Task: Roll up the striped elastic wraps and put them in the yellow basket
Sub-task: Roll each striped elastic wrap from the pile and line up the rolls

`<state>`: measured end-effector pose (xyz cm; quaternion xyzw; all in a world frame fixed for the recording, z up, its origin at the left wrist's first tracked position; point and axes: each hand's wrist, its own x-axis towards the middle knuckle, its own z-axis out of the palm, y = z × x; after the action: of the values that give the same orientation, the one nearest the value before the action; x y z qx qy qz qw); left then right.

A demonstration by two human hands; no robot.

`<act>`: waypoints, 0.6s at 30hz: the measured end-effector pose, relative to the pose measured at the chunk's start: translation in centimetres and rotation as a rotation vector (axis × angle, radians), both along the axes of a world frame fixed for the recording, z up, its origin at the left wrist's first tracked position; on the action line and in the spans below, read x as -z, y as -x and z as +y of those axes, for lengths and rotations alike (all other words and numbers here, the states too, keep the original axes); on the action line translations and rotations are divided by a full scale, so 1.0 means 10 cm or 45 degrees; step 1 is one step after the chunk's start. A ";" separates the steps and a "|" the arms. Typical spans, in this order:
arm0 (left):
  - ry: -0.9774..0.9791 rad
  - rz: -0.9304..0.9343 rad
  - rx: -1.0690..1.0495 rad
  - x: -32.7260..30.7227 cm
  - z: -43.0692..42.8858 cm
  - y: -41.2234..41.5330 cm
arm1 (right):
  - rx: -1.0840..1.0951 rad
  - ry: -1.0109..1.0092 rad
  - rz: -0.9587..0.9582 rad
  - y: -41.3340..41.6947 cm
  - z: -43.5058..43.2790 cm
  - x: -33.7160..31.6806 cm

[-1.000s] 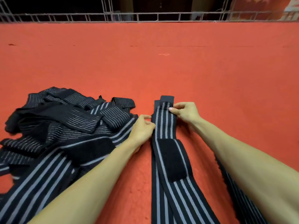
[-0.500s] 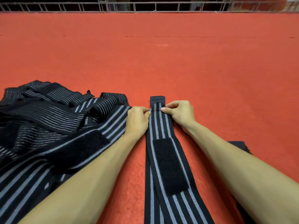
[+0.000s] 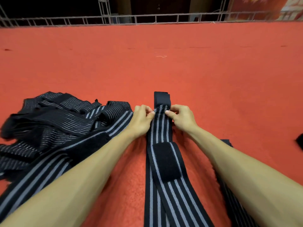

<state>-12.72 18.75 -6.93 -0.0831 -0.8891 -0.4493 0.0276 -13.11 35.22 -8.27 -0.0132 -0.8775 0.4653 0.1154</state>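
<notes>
Pinching the striped elastic wrap close to its far end: by the left edge with the left hand, by the right edge with the right hand, with the fingers of both curled onto the fabric. Lying stretched along the middle of the red worktop, with the long axis running near to far. Pointing its plain black end to the far side, just beyond the fingertips; leaving the view at the near edge. Carrying a black fastening patch on top, between the forearms. Resting just right of a loose pile of striped wraps at the left. Showing a further dark strip under the right forearm. Noting a pale thread farther out, and a wire railing bordering the far edge before a dark room.
</notes>
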 end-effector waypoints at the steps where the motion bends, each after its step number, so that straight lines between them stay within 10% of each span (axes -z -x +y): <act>1: -0.032 -0.002 0.019 -0.10 0.01 -0.09 | -0.015 0.052 0.035 -0.09 0.03 -0.12; 18: -0.417 0.258 0.296 -2.07 0.14 -2.08 | -0.365 0.477 0.325 -2.27 0.10 -2.37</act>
<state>8.12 20.13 13.74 -0.2242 -0.7815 -0.5771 0.0778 9.56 36.24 15.40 0.1489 -0.7474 0.6290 0.1535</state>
